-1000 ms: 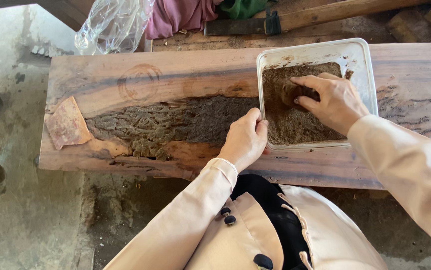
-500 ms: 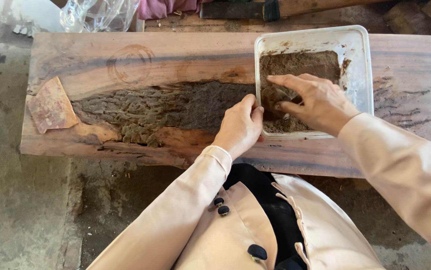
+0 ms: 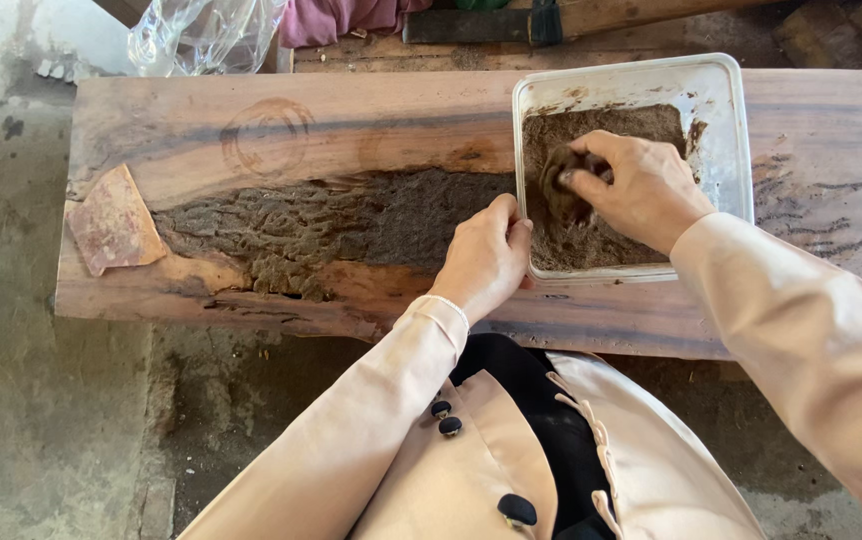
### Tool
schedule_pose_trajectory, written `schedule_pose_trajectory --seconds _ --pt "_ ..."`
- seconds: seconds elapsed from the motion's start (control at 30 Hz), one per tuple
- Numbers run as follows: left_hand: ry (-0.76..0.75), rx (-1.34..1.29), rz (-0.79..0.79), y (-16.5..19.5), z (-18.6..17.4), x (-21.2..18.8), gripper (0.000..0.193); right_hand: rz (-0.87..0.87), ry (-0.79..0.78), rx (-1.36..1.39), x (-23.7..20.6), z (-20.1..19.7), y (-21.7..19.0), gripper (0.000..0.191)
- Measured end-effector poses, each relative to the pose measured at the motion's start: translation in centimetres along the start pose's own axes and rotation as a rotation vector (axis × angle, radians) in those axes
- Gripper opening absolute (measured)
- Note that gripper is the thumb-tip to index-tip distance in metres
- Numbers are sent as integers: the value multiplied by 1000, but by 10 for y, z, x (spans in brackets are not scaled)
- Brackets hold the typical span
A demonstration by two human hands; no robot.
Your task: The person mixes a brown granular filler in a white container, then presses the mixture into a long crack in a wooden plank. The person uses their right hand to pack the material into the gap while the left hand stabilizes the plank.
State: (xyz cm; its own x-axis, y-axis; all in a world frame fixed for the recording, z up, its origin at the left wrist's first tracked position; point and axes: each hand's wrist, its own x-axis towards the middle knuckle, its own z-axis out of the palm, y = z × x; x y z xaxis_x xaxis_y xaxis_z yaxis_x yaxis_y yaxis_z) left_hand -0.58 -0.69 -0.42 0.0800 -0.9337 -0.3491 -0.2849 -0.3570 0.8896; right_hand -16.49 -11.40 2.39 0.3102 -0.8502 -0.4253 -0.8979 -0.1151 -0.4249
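A long wooden slab (image 3: 351, 120) lies across the view, with a wide cavity packed with dark brown paste (image 3: 321, 225). On its right part stands a white square plastic tub (image 3: 721, 90) holding more of the same paste. My right hand (image 3: 636, 190) is inside the tub, fingers closed around a lump of paste (image 3: 559, 180). My left hand (image 3: 486, 255) rests palm down on the slab at the right end of the filled cavity, touching the tub's left wall.
A worn piece of reddish sandpaper (image 3: 111, 222) lies on the slab's left end. Clear plastic bags (image 3: 201, 30), pink cloth (image 3: 336, 18) and timber pieces (image 3: 551, 20) sit behind the slab. Stained concrete floor (image 3: 21, 400) lies to the left and below.
My right hand has curled its fingers and gathered a lump of paste in the tub. My left hand stays pressed at the cavity's right end. The camera has shifted slightly.
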Motion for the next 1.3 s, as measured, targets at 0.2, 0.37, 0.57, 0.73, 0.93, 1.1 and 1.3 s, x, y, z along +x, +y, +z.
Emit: schedule_pose_trajectory --seconds 0.2,0.37,0.57,0.73,0.93,1.1,1.3 --pt "-18 -37 -7 8 -2 -3 21 -186 115 -165 2 1 2 62" --pt "25 11 16 6 0 -3 19 -106 51 -133 4 16 -8 52" --pt "-1 5 9 3 -1 -2 19 -156 84 -73 12 5 1 44" --pt "4 -25 15 4 0 -2 19 -174 145 -244 -3 -9 10 56" --pt "0 -13 -14 -4 2 0 19 -275 217 -265 -3 4 11 47" --pt "173 244 309 -11 5 5 16 -179 109 -98 7 14 15 40" --pt "13 -55 34 -5 2 1 17 -150 141 -214 9 -12 15 37"
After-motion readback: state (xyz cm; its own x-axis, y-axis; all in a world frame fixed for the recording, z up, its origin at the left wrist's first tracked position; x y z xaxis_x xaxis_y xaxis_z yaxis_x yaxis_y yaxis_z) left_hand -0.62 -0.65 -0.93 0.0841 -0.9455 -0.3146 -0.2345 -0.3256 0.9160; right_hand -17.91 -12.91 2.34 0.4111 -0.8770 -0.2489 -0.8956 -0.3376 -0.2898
